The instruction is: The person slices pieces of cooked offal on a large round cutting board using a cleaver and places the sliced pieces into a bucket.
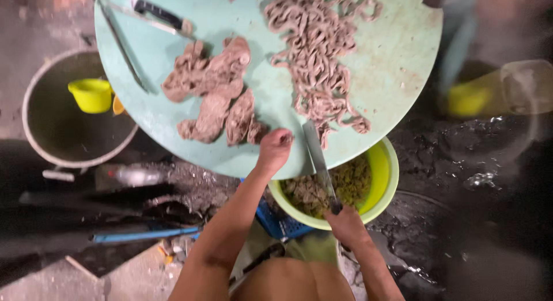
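Note:
My right hand [347, 225] grips the dark handle of a long knife [318, 158], whose blade reaches up onto the near edge of a round pale-green cutting board [397, 59]. My left hand [274, 148] is closed over a small piece of offal at the board's near edge, beside the blade. A heap of long, thin intestine strips [318, 53] lies on the right half of the board. Flat brownish tripe pieces [210, 91] lie in the middle. Under the board's edge stands a lime-green bowl [385, 180] holding chopped pieces.
A second knife [158, 14] and metal tongs [121, 42] rest on the board's far left. A grey pot [40, 140] with a yellow-green scoop [91, 95] stands at left. A blue crate [279, 223] sits below the bowl. The ground is dark and wet.

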